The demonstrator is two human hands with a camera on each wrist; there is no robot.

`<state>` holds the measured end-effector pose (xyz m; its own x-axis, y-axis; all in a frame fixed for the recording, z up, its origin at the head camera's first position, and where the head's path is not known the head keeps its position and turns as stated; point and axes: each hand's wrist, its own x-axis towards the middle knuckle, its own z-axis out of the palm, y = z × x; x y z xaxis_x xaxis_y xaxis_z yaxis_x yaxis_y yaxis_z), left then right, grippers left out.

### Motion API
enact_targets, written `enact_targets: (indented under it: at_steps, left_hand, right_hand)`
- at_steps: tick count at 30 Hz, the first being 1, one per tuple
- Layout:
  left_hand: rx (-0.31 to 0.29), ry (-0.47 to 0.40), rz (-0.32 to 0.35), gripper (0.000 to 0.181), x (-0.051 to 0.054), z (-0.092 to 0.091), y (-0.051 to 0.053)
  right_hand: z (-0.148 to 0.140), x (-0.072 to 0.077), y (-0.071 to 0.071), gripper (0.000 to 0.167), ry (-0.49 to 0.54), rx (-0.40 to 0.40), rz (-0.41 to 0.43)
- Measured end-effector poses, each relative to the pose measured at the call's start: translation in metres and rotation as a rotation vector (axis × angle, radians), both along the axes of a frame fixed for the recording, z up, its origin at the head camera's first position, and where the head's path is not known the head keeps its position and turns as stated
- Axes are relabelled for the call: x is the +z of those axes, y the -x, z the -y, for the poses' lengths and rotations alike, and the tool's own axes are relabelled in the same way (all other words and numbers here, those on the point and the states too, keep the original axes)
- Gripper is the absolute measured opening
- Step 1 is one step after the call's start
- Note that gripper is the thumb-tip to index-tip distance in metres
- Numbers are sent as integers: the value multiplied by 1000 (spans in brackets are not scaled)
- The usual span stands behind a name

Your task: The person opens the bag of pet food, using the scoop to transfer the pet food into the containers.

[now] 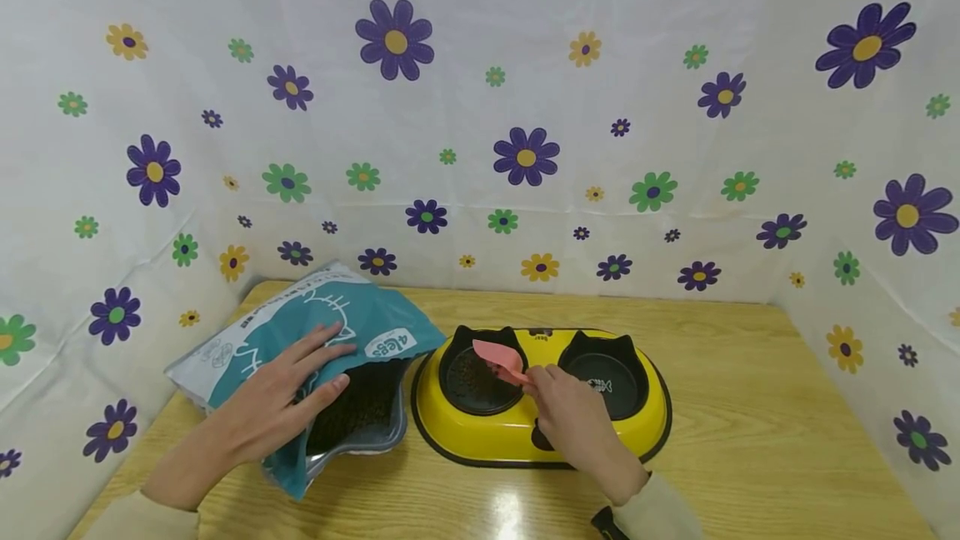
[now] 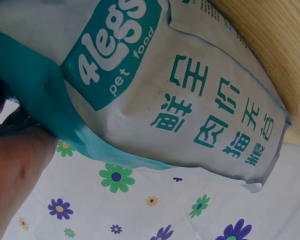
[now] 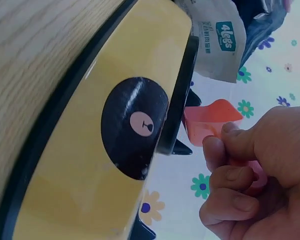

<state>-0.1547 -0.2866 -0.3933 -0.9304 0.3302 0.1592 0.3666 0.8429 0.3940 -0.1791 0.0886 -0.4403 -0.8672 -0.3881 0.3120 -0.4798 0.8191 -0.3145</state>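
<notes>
My right hand [image 1: 573, 415] grips the handle of a pink scoop [image 1: 495, 357], thumb and fingers curled round it. The scoop is tilted over the left black bowl [image 1: 455, 394], where some brown kibble [image 1: 471, 373] lies. In the right wrist view the scoop [image 3: 207, 120] shows beside the bowl's rim. My left hand [image 1: 273, 407] rests on a teal and white pet food bag [image 1: 390, 315], fingers spread on its upper side and thumb by the mouth. The bag lies on its side with dark kibble [image 1: 360, 411] inside. The left wrist view shows the bag's printed face [image 2: 190, 110].
The yellow double feeder [image 1: 480, 440] stands on a wooden table [image 1: 750, 407]. Its right black bowl [image 1: 611, 390] shows a fish-bone print at the bottom. A white flowered cloth [image 1: 465, 107] encloses the table's back and sides.
</notes>
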Motion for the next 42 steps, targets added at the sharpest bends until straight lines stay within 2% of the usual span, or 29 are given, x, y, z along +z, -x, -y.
enact_targets:
  at_steps: [3, 6, 10, 13, 16, 21, 26, 31, 37, 42]
  left_hand:
    - [1, -2, -3, 46, 0, 0, 0]
    - [3, 0, -1, 46, 0, 0, 1]
    - [5, 5, 1, 46, 0, 0, 1]
    - [6, 6, 1, 46, 0, 0, 1]
    - [6, 4, -1, 46, 0, 0, 0]
    - [5, 6, 1, 46, -1, 0, 0]
    - [8, 5, 1, 46, -2, 0, 0]
    - [9, 5, -7, 46, -1, 0, 0]
    - [19, 6, -4, 46, -1, 0, -1]
    - [19, 3, -4, 46, -1, -2, -1]
  right_hand:
    - [-1, 1, 0, 9, -19, -13, -58]
    - [-1, 2, 0, 8, 31, -22, -12]
    - [-3, 5, 0, 14, 191, 6, 191]
    - [-4, 8, -2, 22, 324, 76, 376]
    - [-4, 11, -7, 26, 411, 164, 520]
    - [5, 14, -18, 32, 479, 267, 651]
    - [24, 15, -30, 36, 525, 340, 732]
    - [47, 13, -35, 39, 493, 354, 727]
    - [77, 16, -35, 38, 397, 310, 626]
    - [99, 20, -35, 39, 269, 285, 519]
